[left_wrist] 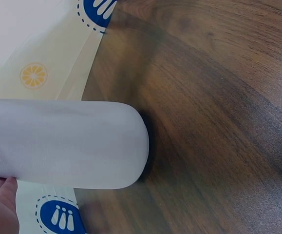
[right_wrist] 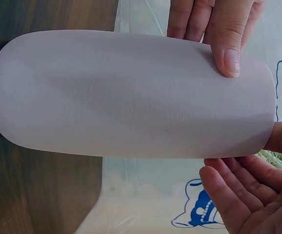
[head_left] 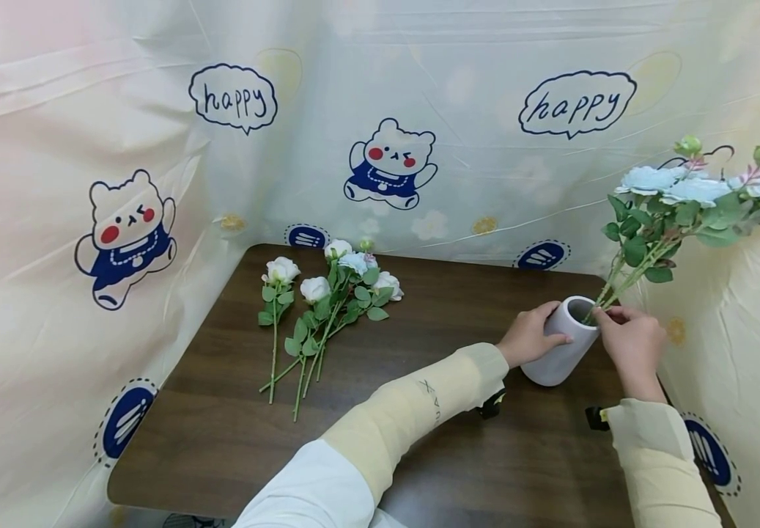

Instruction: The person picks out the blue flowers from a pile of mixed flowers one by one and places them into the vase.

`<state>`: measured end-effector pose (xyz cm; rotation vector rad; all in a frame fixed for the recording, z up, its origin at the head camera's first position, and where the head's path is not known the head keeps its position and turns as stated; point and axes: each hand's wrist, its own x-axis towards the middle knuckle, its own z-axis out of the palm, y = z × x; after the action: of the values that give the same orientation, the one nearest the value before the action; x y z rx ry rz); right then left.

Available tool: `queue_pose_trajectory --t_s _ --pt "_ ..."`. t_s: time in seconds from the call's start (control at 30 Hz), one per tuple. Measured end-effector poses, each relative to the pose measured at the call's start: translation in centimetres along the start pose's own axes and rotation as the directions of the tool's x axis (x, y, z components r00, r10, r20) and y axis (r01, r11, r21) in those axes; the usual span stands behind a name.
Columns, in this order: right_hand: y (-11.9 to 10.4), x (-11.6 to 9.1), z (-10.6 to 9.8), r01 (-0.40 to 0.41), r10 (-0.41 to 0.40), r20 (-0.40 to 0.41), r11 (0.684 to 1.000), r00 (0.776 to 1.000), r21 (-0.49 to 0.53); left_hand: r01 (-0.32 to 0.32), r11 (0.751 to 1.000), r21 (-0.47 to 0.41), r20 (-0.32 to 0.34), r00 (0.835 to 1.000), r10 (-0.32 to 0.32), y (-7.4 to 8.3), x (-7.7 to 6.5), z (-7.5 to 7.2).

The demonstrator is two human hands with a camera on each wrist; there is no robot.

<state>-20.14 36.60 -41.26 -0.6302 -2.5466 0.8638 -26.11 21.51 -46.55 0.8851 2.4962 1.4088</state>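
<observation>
Holding the white vase (head_left: 553,359) near its rim, the left hand (head_left: 530,337) curls round its side. At the vase's mouth, the right hand (head_left: 633,348) pinches the stems of pale blue flowers (head_left: 696,192); loose flowers (head_left: 316,289) lie well left of the vase.

The vase (head_left: 556,353) is plain off-white, the worktop (head_left: 221,440) dark brown with wood grain. Flowers (head_left: 698,192) are pale blue or white, leaves (head_left: 635,250) green. Navy, red-cheeked bears (head_left: 380,182) pattern the pale cloth (head_left: 327,81).
</observation>
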Motion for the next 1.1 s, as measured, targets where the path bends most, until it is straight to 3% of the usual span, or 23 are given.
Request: queue_pose_trajectory --t_s 0.73,1.1 --pt "0.1 0.04 -0.01 -0.075 0.071 0.077 0.995 0.994 0.058 -0.013 1.0 0.0 -0.013 1.0 0.013 -0.33 0.14 0.27" --pt "-0.12 -0.2 -0.19 -0.05 0.045 0.073 0.997 0.996 0.06 -0.016 1.0 -0.007 -0.013 1.0 0.016 -0.47 0.34 0.36"
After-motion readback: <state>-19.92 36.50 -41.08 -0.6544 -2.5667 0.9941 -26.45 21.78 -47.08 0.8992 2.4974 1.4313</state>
